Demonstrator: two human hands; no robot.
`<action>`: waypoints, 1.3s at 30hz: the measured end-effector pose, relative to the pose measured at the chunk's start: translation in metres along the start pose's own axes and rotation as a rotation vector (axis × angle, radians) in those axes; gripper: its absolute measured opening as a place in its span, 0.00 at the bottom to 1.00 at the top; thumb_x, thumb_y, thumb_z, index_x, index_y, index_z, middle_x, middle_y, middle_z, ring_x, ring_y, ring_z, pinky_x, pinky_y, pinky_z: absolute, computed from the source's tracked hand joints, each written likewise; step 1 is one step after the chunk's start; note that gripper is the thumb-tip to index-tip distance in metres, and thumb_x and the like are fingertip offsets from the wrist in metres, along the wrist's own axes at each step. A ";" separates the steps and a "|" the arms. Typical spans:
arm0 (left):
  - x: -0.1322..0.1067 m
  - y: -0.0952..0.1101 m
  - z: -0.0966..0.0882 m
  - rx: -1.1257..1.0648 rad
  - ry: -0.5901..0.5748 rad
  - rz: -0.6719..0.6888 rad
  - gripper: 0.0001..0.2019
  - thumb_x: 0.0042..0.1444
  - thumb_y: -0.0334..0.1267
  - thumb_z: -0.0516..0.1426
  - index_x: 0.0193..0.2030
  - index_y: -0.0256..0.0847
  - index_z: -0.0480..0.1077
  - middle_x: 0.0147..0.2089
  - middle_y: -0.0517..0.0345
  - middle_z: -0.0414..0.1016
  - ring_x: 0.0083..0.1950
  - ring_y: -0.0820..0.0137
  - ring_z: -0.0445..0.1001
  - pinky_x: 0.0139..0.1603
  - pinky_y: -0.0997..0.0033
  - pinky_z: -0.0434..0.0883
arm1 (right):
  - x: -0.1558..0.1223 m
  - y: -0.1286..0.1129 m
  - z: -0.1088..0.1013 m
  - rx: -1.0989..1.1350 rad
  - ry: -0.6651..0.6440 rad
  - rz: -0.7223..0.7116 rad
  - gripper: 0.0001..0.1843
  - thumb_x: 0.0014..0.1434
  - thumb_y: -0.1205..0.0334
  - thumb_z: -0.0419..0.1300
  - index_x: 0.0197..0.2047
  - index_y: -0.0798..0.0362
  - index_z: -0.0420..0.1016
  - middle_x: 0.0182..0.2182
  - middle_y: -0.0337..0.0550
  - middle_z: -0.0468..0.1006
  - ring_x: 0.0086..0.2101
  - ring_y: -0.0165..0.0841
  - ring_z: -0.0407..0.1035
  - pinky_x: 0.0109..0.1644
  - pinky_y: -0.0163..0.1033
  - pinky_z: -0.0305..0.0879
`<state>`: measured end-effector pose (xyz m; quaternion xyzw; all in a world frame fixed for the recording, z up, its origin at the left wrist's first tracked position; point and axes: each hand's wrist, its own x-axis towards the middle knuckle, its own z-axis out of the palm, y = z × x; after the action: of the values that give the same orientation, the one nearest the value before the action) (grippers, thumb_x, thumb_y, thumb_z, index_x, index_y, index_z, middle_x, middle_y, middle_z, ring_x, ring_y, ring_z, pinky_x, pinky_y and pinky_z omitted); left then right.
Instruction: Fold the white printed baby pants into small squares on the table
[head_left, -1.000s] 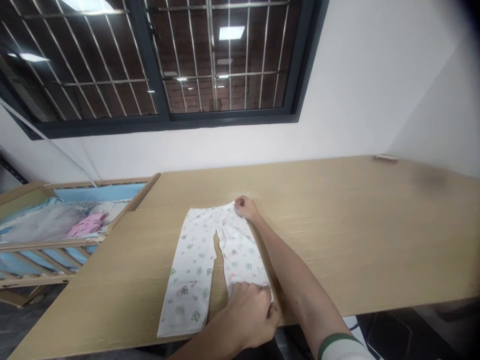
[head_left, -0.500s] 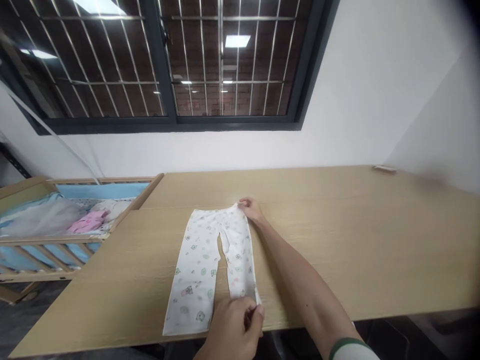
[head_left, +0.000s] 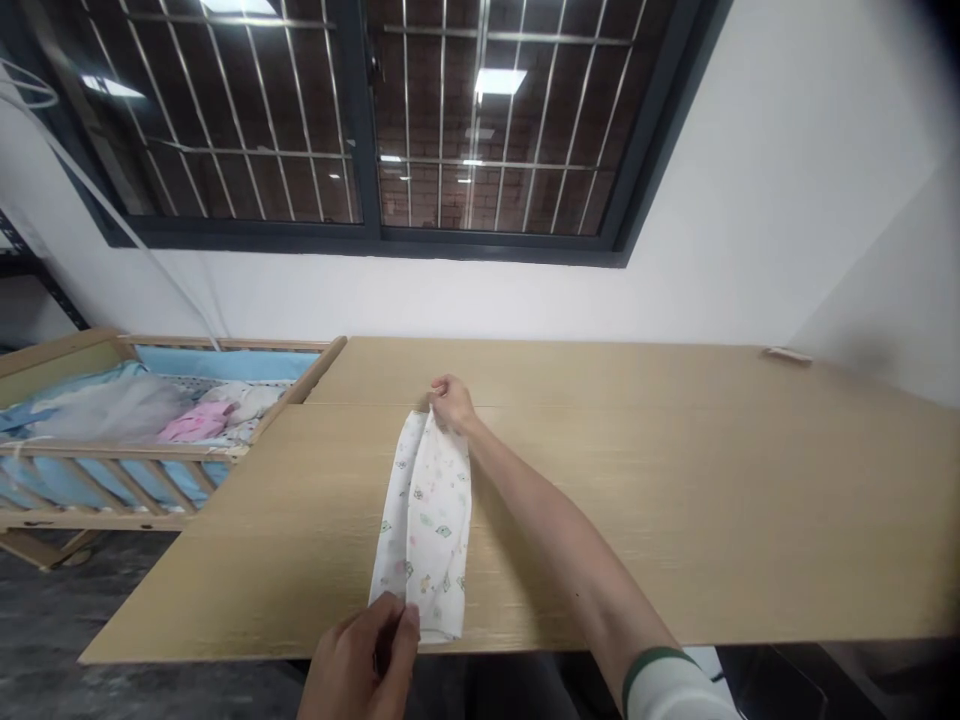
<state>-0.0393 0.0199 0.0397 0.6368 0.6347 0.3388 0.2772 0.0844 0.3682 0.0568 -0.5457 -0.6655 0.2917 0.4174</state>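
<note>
A pair of small white trousers [head_left: 439, 510] with a green and pink animal print lies on the tan table, one leg folded over the other. At the far end, my right hand [head_left: 452, 402] pinches the waistband's corner. My left hand [head_left: 364, 655] is closed on the upper leg's hem at the table's front edge, thumb against the fingertips. Between the two hands the folded edge runs nearly straight. A strip of the lower leg shows to its left.
The tan table [head_left: 637, 480] reaches to the white wall. On the left stands a wooden cot [head_left: 120, 480] with blue lining, a pink cloth [head_left: 196, 422] and netting inside. A barred window [head_left: 480, 130] is above. A small flat item [head_left: 786, 355] lies at the back right.
Both hands have carried the right-hand leg of the trousers leftward over the other leg. The trousers were spread flat with legs apart and are now folded lengthwise. The view has shifted slightly.
</note>
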 end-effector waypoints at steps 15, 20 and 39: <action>-0.013 -0.048 -0.010 0.686 0.341 0.227 0.15 0.66 0.46 0.54 0.29 0.45 0.69 0.25 0.63 0.74 0.28 0.68 0.77 0.29 0.71 0.64 | -0.028 -0.017 0.046 -0.324 -0.176 -0.155 0.08 0.66 0.61 0.56 0.48 0.52 0.69 0.39 0.44 0.79 0.37 0.34 0.71 0.41 0.37 0.62; -0.012 -0.040 0.005 0.695 0.490 0.598 0.12 0.63 0.45 0.57 0.50 0.42 0.72 0.46 0.52 0.81 0.43 0.63 0.79 0.44 0.65 0.72 | -0.070 -0.043 0.023 -0.310 -0.452 -0.464 0.18 0.67 0.56 0.58 0.57 0.55 0.68 0.51 0.51 0.77 0.47 0.39 0.73 0.50 0.42 0.66; -0.024 -0.068 0.070 1.039 0.550 0.691 0.34 0.57 0.45 0.61 0.69 0.37 0.63 0.63 0.35 0.71 0.64 0.44 0.70 0.54 0.51 0.74 | -0.142 -0.012 -0.002 -0.451 -0.915 -0.701 0.39 0.72 0.39 0.45 0.77 0.49 0.43 0.75 0.45 0.41 0.73 0.40 0.35 0.75 0.50 0.32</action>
<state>-0.0255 0.0042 -0.0584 0.7441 0.5225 0.2088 -0.3602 0.0881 0.2274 0.0346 -0.1892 -0.9620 0.1938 0.0350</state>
